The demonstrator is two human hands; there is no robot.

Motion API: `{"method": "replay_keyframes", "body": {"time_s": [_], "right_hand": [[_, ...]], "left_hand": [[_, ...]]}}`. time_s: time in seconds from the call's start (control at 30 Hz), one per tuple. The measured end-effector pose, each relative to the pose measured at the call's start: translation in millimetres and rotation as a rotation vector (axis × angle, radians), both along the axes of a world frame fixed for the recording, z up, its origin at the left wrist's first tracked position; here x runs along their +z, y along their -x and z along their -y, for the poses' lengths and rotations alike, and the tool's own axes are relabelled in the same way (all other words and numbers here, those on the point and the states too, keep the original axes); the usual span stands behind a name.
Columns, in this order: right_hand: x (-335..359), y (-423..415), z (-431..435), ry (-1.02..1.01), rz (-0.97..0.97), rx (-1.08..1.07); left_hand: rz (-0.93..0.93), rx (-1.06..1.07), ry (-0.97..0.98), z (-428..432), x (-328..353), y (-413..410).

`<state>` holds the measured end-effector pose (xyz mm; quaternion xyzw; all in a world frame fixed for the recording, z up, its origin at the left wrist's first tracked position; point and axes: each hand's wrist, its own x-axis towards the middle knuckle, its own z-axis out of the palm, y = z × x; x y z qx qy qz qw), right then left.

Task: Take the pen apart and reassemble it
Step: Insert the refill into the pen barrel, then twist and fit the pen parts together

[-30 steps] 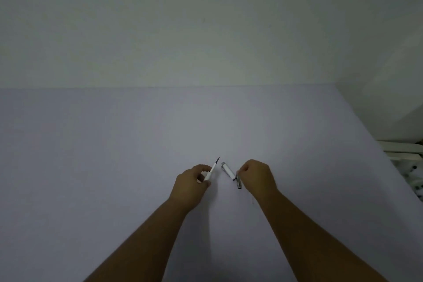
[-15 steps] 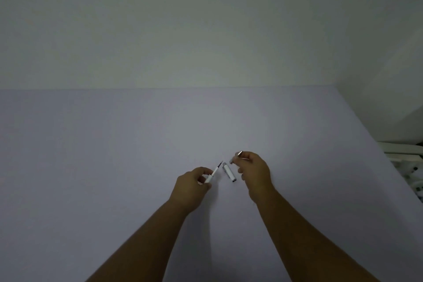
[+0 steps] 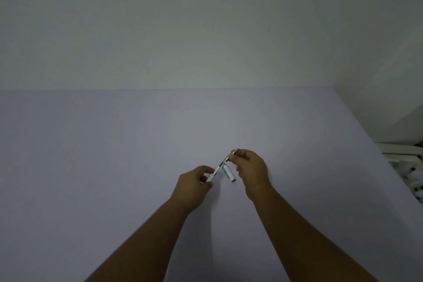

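Hands meet over the table (image 3: pixel 114 167): left hand (image 3: pixel 194 186) pinches the pen refill (image 3: pixel 215 171), right hand (image 3: pixel 250 168) grips the metal tip piece (image 3: pixel 231 154) at the refill's one o'clock. Misaligned, that piece could jam or slip free. White barrel (image 3: pixel 229 173) lies just beside, at three o'clock, easily knocked rolling.

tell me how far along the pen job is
Done: the pen is apart, and a white barrel piece lies loose on the table. In hand: the left hand holds the refill section, the right hand a small metallic tip piece at its point. Left: joining every piece again.
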<state>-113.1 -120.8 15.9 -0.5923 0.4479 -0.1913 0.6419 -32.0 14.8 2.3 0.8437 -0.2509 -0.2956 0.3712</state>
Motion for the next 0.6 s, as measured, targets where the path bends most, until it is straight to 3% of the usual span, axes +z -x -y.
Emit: {"method": "replay_keyframes", "body": {"time_s": [0.6], "right_hand": [[-4, -2, -11, 0.026, -0.083, 0.313]], "left_hand": [[0.059, 0.056, -0.044, 6, 8, -1]]}}
